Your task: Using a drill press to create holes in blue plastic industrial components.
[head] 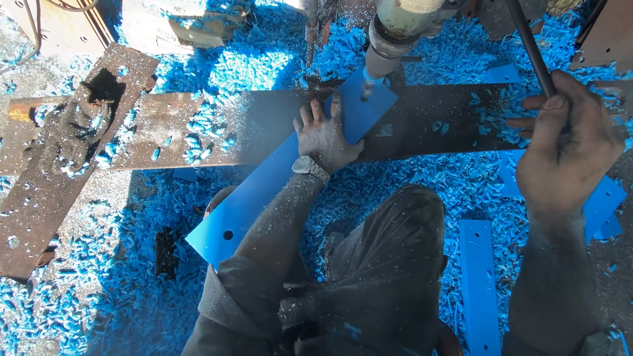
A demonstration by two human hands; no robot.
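Observation:
A long blue plastic strip (257, 191) lies slantwise across a rusty steel bar (217, 128). My left hand (324, 137), with a wristwatch on it, presses flat on the strip's upper part. Just beyond my fingers a drill-press spindle (389, 36) drives its bit into the strip's far end (364, 92). My right hand (567, 148) is closed around a dark metal lever (531, 49) that rises toward the top right. A round hole shows near the strip's lower end (228, 235).
Blue shavings (422, 178) cover the ground all around. Other blue strips lie at the right (478, 283) and under my right arm (603, 204). A second rusty plate (62, 158) crosses the bar at the left. My knee (389, 264) is below the strip.

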